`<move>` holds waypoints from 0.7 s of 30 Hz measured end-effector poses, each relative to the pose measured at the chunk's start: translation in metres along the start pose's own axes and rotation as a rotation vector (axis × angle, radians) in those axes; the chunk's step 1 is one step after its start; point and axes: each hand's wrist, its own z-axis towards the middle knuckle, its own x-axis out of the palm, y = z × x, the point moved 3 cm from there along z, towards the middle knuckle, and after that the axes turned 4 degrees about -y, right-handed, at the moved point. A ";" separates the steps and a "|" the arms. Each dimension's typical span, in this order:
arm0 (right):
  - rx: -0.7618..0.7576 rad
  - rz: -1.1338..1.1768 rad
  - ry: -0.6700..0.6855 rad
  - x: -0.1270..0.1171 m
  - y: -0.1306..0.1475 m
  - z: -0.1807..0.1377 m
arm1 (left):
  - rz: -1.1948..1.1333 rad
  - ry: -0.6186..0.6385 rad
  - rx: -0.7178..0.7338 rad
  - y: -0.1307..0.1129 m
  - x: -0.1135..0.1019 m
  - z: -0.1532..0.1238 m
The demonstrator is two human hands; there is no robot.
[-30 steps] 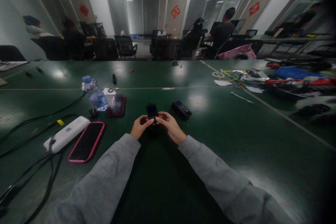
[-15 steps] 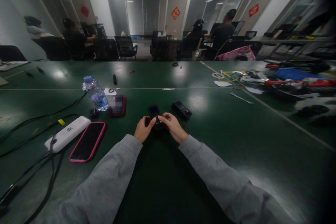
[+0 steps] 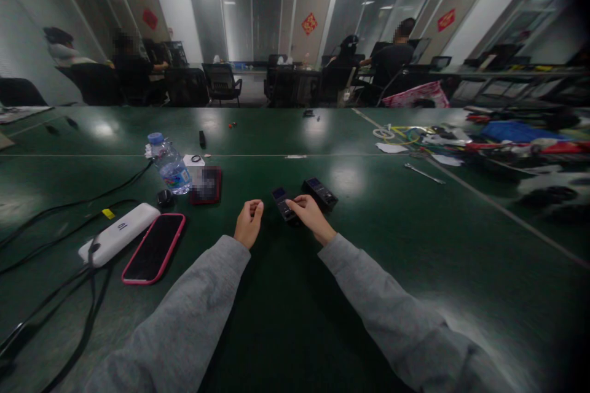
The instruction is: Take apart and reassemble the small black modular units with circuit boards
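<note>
Two small black handheld devices with a screen and buttons are at the middle of the green table (image 3: 286, 295). My right hand (image 3: 313, 216) pinches the lower right side of the nearer device (image 3: 281, 198), thumb and fingers on its edge. Just behind and to the right lies the second black device (image 3: 321, 191), close to my right knuckles. My left hand (image 3: 249, 224) is apart from both, to the left, its fingers loosely curled in and nothing visible in them.
On the left are a water bottle (image 3: 170, 166), a pink-edged phone (image 3: 154, 250), a white power bank (image 3: 120, 234), black cables and a red-edged device (image 3: 206, 185). A wrench (image 3: 424, 173) and a heap of cables and tools (image 3: 520, 141) lie right. People sit beyond the table.
My left hand has let go of the nearer device and drawn slightly left. My right hand has shifted it right, tilting it closer to the second device.
</note>
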 end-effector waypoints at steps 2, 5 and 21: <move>-0.026 -0.022 0.012 0.000 -0.002 0.002 | 0.007 0.006 -0.002 0.000 0.000 0.000; -0.064 -0.053 0.010 -0.002 -0.004 0.003 | 0.021 0.007 -0.006 0.000 0.000 0.000; -0.433 -0.446 -0.072 -0.005 0.004 -0.011 | 0.018 0.020 -0.001 0.000 0.001 -0.001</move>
